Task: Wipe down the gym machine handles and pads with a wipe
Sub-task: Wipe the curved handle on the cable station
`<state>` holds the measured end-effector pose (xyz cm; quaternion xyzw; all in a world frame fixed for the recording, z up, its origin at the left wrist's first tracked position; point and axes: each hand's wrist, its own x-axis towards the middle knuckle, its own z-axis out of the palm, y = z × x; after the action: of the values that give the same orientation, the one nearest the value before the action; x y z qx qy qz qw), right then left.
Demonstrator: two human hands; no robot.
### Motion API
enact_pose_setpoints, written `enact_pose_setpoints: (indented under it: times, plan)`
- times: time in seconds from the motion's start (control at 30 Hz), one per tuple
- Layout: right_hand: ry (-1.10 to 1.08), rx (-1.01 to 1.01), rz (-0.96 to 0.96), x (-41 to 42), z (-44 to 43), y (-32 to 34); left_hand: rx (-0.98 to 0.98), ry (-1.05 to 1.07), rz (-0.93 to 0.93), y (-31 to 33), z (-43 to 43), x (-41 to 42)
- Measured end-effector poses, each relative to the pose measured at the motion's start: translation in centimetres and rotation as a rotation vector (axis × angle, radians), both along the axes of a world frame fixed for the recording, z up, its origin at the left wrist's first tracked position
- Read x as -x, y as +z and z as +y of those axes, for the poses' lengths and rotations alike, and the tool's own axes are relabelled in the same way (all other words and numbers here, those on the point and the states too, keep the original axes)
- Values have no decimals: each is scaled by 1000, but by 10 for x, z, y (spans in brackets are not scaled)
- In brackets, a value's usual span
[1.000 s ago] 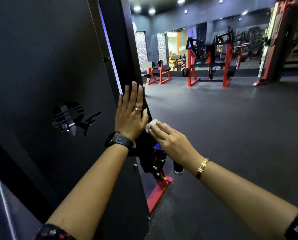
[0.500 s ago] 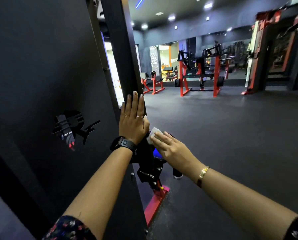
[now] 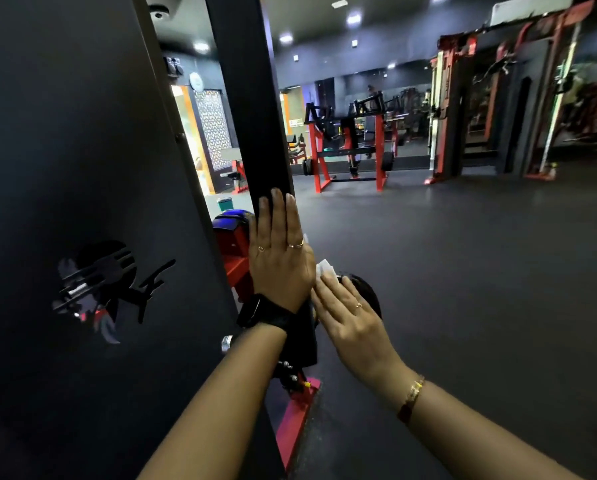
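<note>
My left hand [image 3: 280,252] lies flat with straight fingers against the black upright post [image 3: 252,109] of the gym machine. Just to its right, my right hand [image 3: 350,317] presses a small white wipe [image 3: 325,269] with straight fingers onto a round black pad [image 3: 368,292] of the machine. Only a corner of the wipe shows beyond the fingertips. Most of the pad is hidden under my right hand. A black bracket below my left wrist is partly covered by my arm.
A big black machine panel [image 3: 82,168] with a cut-out logo fills the left side. The machine's red base [image 3: 297,417] runs along the floor below my arms. Red and black racks [image 3: 347,150] stand far across the dark rubber floor [image 3: 463,271], and a tall cable machine [image 3: 497,109] is at right.
The view has shifted up and to the right, opening a gap beside the post. My right hand has slid with the wipe further over the round pad. My left hand stays flat on the post.
</note>
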<state>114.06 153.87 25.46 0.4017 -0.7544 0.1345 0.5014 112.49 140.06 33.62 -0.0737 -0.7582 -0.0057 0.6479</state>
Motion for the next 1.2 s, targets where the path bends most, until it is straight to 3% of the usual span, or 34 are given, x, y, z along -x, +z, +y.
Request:
enact_pose_setpoints:
  times: [0.1, 0.3, 0.57, 0.63, 0.7, 0.77, 0.87, 0.97, 1.07, 1.2]
  plan:
    - [-30, -21, 35, 8, 29, -1, -20, -32, 24, -1, 2, 3]
    - [-155, 317, -178, 20, 34, -8, -3, 21, 39, -16, 3, 17]
    - [-94, 142, -191, 18, -1, 12, 6, -56, 27, -22, -1, 22]
    - [-135, 245, -294, 18, 20, -4, 10, -58, 43, -22, -1, 23]
    - [-186, 487, -562, 13, 35, -15, 0, -66, 62, -22, 0, 22]
    - [-157, 685, -702, 13, 36, -11, -22, -71, 58, -21, 1, 22]
    - [-92, 697, -539, 14, 20, 23, -16, -64, 46, -20, 1, 22]
    - [-44, 409, -387, 14, -2, 46, 2, -95, 12, -21, -1, 21]
    - [-85, 186, -281, 18, -8, 29, 1, -106, 1, -26, -2, 20]
    - [-130, 313, -189, 10, 11, -7, 13, -77, -4, -30, -2, 19]
